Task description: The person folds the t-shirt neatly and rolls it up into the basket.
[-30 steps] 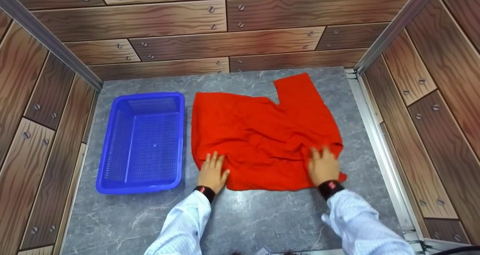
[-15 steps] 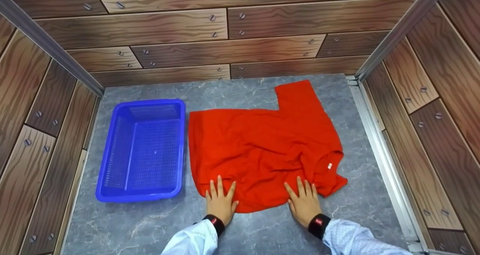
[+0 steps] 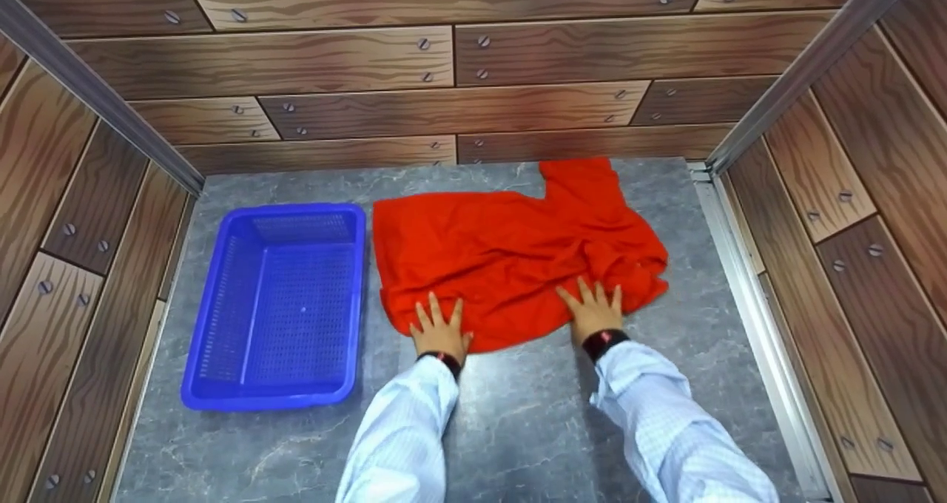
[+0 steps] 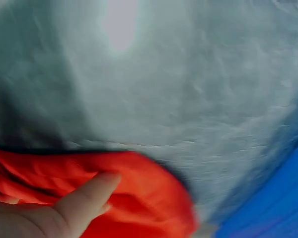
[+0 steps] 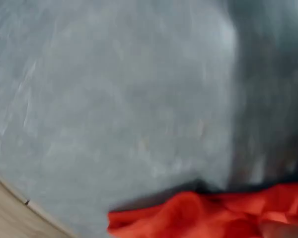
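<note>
A red short-sleeved shirt (image 3: 481, 244) lies rumpled on the grey tabletop, one sleeve (image 3: 581, 181) stretching toward the back wall. My left hand (image 3: 439, 333) rests on its near edge, left of the middle, with fingers spread. Farther right along the same edge, my right hand (image 3: 595, 312) presses on the cloth, also with spread fingers. The collar end bunches up just beyond it. In the left wrist view a straight finger (image 4: 87, 203) lies over the red fabric. The right wrist view catches mostly tabletop and a fold of the shirt (image 5: 188, 215).
A blue perforated plastic basket (image 3: 358, 303) stands left of the shirt with nothing in it. Wood-patterned walls (image 3: 370, 59) enclose the back and both sides. A metal rail (image 3: 762, 325) runs along the right edge of the grey surface (image 3: 518, 414).
Both hands first drew the shirt's near side toward me, exposing the collar and its white label. Since then they have pushed it away, and the collar end has crumpled.
</note>
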`<state>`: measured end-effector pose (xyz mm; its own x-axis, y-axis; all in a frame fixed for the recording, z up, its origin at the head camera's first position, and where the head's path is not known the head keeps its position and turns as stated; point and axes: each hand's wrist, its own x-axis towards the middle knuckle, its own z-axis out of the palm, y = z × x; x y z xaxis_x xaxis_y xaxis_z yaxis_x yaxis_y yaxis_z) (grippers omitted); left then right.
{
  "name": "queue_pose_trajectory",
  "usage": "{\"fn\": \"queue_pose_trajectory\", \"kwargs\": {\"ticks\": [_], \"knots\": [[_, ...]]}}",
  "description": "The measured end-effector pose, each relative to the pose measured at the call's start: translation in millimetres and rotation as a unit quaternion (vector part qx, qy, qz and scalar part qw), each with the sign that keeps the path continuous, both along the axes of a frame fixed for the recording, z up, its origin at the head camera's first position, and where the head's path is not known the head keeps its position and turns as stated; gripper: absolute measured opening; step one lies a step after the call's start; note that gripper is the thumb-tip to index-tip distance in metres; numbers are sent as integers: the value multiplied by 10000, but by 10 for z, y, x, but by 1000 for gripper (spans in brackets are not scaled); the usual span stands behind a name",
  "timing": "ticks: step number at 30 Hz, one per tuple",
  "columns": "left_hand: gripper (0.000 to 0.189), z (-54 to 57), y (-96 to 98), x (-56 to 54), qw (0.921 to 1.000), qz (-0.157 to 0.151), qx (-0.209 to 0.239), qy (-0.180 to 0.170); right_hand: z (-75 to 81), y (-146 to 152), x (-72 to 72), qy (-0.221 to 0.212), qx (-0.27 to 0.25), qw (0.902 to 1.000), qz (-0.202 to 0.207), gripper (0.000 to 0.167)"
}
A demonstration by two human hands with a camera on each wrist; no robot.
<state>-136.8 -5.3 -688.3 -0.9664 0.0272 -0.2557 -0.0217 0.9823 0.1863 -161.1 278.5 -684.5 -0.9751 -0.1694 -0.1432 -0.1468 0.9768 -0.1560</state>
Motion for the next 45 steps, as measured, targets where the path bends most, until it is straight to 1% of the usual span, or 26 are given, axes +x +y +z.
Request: {"fn": "queue_pose_trajectory", "kwargs": {"ticks": [1, 3, 5, 7, 9, 10, 11, 13, 15, 17, 18, 19, 20, 21, 23, 25, 27, 28, 30, 33, 35, 37, 40, 42, 43, 45], "knots": [[67, 6, -21, -34, 9999, 34, 63, 83, 15, 22, -30, 63, -30, 10000, -54, 68], [65, 6, -72, -59, 9988, -38, 276, 413, 29, 75, -47, 447, -194, 9988, -78, 69], [64, -16, -129, -28, 9935, -332, 591, 916, 19, 133, -7, 975, -539, 9938, -50, 71], [63, -43, -187, 47, 9823, -744, 927, 1448, -21, 195, 75, 1503, -914, 9844, 11, 75], [60, -94, -240, 138, 9684, -1149, 1168, 1883, -65, 246, 170, 1891, -1290, 9734, -15, 78], [57, -115, -264, 183, 9625, -1283, 1273, 2021, -82, 265, 214, 2009, -1474, 9684, -116, 78], [53, -136, -286, 227, 9587, -1354, 1326, 2120, -92, 279, 248, 2082, -1644, 9637, -297, 77], [44, -168, -318, 288, 9554, -1297, 1399, 2254, -96, 302, 276, 2087, -2002, 9531, -893, 74], [34, -186, -330, 316, 9557, -1073, 1439, 2334, -64, 321, 261, 1893, -2400, 9359, -1749, 74], [25, -188, -325, 320, 9561, -810, 1472, 2401, -12, 346, 213, 1488, -2720, 9160, -2545, 77], [22, -186, -316, 316, 9561, -703, 1483, 2429, 16, 363, 184, 1269, -2829, 9069, -2852, 78], [20, -181, -305, 313, 9561, -620, 1476, 2454, 43, 382, 154, 1037, -2876, 9009, -3080, 79], [19, -180, -293, 310, 9567, -559, 1436, 2468, 73, 398, 129, 797, -2835, 8984, -3258, 79], [18, -178, -281, 309, 9576, -523, 1381, 2474, 102, 412, 107, 525, -2687, 9006, -3377, 77], [17, -173, -257, 317, 9598, -484, 1235, 2473, 149, 434, 79, 58, -2215, 9120, -3451, 71], [16, -168, -236, 335, 9624, -454, 1072, 2453, 184, 438, 79, -311, -1657, 9244, -3420, 63], [14, -162, -220, 356, 9652, -429, 944, 2401, 204, 431, 101, -544, -1178, 9336, -3339, 55], [13, -156, -214, 367, 9665, -408, 900, 2368, 205, 425, 116, -569, -1044, 9370, -3285, 52], [13, -142, -205, 382, 9690, -364, 821, 2302, 196, 416, 147, -467, -893, 9434, -3160, 48], [17, -116, -193, 383, 9712, -308, 718, 2253, 154, 425, 187, -91, -686, 9558, -2856, 42], [21, -108, -185, 379, 9711, -349, 602, 2284, 121, 446, 213, 189, -551, 9627, -2641, 38], [24, -104, -178, 375, 9693, -443, 499, 2366, 91, 477, 239, 384, -440, 9669, -2483, 37], [24, -103, -180, 373, 9664, -588, 432, 2465, 89, 522, 262, 526, -586, 9659, -2464, 34], [16, -97, -193, 371, 9646, -591, 503, 2519, 123, 549, 254, 582, -897, 9592, -2619, 32], [12, -94, -203, 371, 9642, -561, 590, 2525, 154, 559, 245, 584, -1168, 9525, -2752, 31], [6, -86, -229, 378, 9630, -466, 808, 2527, 231, 584, 215, 540, -1849, 9327, -3050, 31]]}}
